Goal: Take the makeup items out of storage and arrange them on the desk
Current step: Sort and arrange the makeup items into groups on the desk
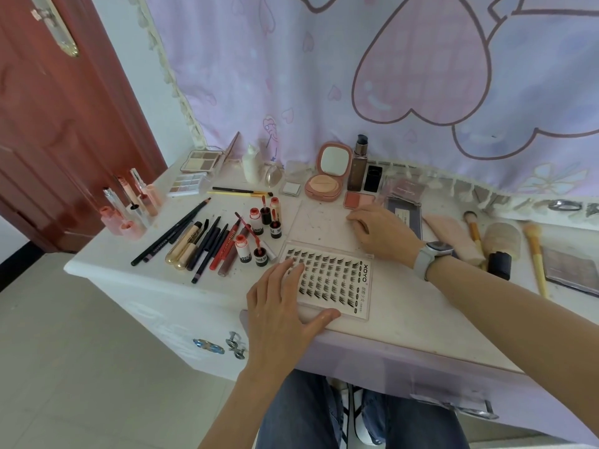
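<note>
Head view, person seated at a white desk (405, 325) with makeup laid out. Lower centre: the left hand (285, 303) lies flat on the left edge of a clear lash tray (334, 283), fingers straight and slightly spread over the lash rows, thumb stretched along the tray's near edge. Centre right: the right hand (379, 231), grey watch (432, 257) on the wrist, rests on the tray's open clear lid (319, 225), fingers bent with tips touching the lid's far right corner; cannot tell if they pinch anything.

Just above those fingertips is a blush pan (358, 199). Upper centre by the curtain (356, 76): open pink compact (327, 176), brown foundation bottle (358, 166), small black case (372, 179). Centre left: a fan of pencils and liners (201, 241), with red-capped lip tint bottles (259, 234) beside them, some open. Far left: pink lip gloss tubes (136, 205) standing. Upper left: two eyeshadow palettes (194, 170). Right side: yellow-handled brushes (536, 257), a pink puff (453, 234), a big powder brush (500, 247). Red door (48, 124) at left.
</note>
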Available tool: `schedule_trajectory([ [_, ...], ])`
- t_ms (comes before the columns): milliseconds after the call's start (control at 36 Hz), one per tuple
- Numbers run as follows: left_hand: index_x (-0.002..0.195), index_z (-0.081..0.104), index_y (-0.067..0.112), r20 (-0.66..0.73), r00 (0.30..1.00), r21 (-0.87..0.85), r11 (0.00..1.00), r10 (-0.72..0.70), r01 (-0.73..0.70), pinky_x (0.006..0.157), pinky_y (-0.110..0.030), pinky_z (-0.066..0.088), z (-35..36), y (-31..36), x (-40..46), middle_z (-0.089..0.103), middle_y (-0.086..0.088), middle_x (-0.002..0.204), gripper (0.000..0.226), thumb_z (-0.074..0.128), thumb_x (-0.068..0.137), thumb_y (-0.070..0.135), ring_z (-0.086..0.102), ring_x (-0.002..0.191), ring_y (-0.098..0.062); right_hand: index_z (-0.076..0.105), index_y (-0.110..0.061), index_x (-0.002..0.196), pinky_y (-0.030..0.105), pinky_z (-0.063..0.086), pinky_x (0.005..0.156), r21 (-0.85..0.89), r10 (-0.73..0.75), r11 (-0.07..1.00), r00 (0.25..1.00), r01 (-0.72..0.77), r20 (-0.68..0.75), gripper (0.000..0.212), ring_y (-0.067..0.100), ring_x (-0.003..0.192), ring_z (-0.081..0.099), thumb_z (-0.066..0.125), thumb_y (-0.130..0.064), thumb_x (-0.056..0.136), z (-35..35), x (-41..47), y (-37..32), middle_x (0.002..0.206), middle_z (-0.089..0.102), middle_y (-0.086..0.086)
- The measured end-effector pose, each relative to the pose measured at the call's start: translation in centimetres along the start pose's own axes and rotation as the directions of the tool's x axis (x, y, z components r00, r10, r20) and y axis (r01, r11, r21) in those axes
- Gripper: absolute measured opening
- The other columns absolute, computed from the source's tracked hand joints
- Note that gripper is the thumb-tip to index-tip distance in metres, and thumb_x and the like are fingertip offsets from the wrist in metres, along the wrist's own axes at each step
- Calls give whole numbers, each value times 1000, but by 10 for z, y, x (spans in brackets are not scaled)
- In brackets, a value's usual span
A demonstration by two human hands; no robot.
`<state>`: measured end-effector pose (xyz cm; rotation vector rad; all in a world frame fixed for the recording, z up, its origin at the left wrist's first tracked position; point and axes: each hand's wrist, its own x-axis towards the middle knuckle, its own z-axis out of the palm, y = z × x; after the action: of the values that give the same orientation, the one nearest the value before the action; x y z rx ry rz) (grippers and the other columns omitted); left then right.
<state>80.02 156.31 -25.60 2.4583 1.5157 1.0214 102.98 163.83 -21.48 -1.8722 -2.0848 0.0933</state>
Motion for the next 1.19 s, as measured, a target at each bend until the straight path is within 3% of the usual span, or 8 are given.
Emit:
schedule_trajectory([
  [250,123,55,9,-21,999,34,999,39,-38,97,-43,41,1,-1,-4,55,-12,128,75,47,77,67,49,120,-28,62,-9,118,30,36,100,57,-9,998,995,15,-95,29,22,118,50,45,-10,94,-13,-17,2,123,60,7],
  [389,119,56,12,-117,990,46,996,75,-70,100,-47,37,4,0,-5,56,-11,128,58,51,82,55,45,124,-28,67,-6,109,34,44,83,-138,-30,990,981,3,-193,24,28,101,57,52,-11,90,-23,-47,21,107,66,10],
  [528,115,64,12,-135,981,42,990,137,-133,100,-52,35,11,17,-2,58,-9,127,48,53,82,45,48,122,-28,38,-9,141,40,25,112,-298,62,953,997,-49,36,49,29,133,35,41,-28,96,-18,-65,35,144,40,13],
  [667,110,67,15,-128,967,46,975,219,-215,99,-50,34,15,43,7,61,-5,122,36,53,84,35,54,118,-26,43,-12,137,36,29,107,-359,36,933,998,-14,54,49,29,124,41,42,-37,94,-22,-75,31,136,47,11],
  [778,102,69,18,-40,958,42,958,284,-283,100,-46,30,17,64,12,65,0,115,31,51,82,34,57,113,-22,50,-19,129,32,38,90,-362,11,932,1000,-4,15,48,26,110,50,43,-47,91,-32,-81,24,118,56,7],
  [889,96,71,19,105,935,74,934,340,-348,99,-45,30,21,83,15,67,0,114,33,48,81,37,58,112,-19,34,-33,141,36,40,93,-366,44,931,991,5,126,53,27,114,43,35,-54,92,-39,-77,26,128,46,5],
  [1000,93,71,21,208,904,121,907,373,-402,96,-45,39,23,91,18,69,4,107,28,59,78,42,61,108,-15,40,-35,137,39,36,99,-336,104,941,973,-30,206,44,31,119,37,32,-48,96,-44,-68,34,139,38,4],
  [1194,97,67,23,344,861,174,876,374,-449,95,-45,41,27,99,14,67,5,109,41,41,83,52,61,104,-13,32,-32,141,44,30,104,-336,153,940,947,-52,283,55,31,130,29,36,-57,92,-53,-48,52,148,32,4],
])
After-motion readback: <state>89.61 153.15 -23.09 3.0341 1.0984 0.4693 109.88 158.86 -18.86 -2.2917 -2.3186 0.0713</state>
